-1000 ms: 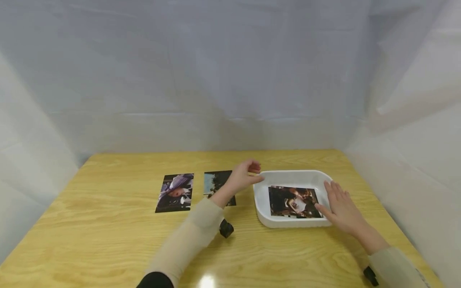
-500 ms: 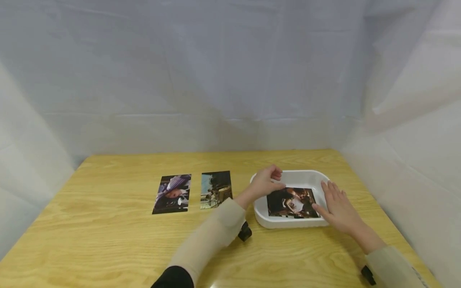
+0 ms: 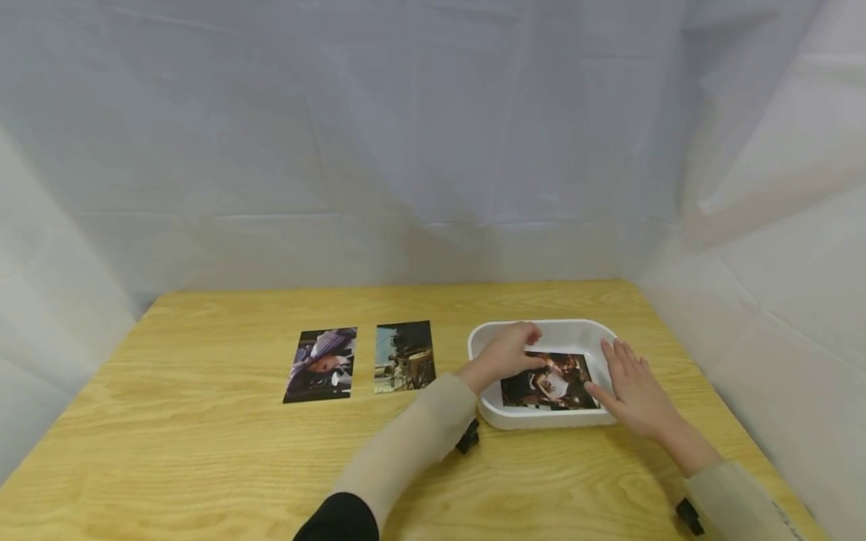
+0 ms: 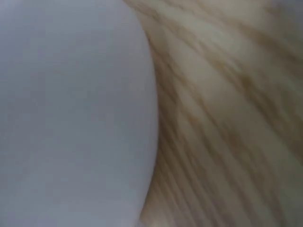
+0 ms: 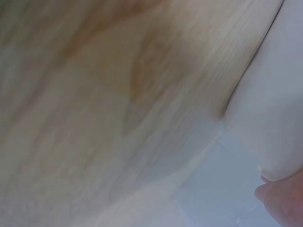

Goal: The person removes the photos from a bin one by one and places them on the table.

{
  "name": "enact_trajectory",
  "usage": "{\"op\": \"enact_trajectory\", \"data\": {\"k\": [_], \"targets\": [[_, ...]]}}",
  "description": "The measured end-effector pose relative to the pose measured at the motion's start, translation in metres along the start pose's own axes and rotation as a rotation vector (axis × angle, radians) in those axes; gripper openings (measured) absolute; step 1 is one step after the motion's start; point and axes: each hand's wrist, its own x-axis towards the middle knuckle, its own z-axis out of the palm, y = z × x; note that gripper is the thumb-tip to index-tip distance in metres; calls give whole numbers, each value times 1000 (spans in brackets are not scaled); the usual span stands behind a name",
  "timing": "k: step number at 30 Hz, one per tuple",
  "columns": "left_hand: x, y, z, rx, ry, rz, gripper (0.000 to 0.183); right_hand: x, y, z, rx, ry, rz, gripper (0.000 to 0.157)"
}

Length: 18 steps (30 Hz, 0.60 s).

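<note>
In the head view, a white shallow tray (image 3: 575, 332) stands on the right part of the table, with a dark printed photo (image 3: 556, 383) lying flat inside. My left hand (image 3: 507, 355) reaches over the tray's left rim. Its fingers are loosely bent and its thumb overlaps the photo's upper left part; a gap shows between thumb and fingers. Straight fingers of my right hand (image 3: 636, 391) lie over the right rim, the thumb at the photo's right edge. The left wrist view holds the tray's outer wall (image 4: 75, 113); the right wrist view has a fingertip (image 5: 284, 198) against the tray.
Two more photos lie left of the tray on the wooden table (image 3: 203, 443): one with a purple striped hat (image 3: 321, 366), one with a street-like outdoor scene (image 3: 406, 357). White sheeting (image 3: 379, 150) hangs behind and at both sides.
My left hand has moved right, from beside the tray's left rim to over the photo inside, uncovering the outdoor photo. My right hand stays at the right rim.
</note>
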Motion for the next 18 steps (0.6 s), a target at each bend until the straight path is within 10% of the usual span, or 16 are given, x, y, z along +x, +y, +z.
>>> {"op": "enact_trajectory", "data": {"k": [18], "targets": [[0,0,13,341,-297,-17,66,0,-1,0,4,3,-6,76]]}}
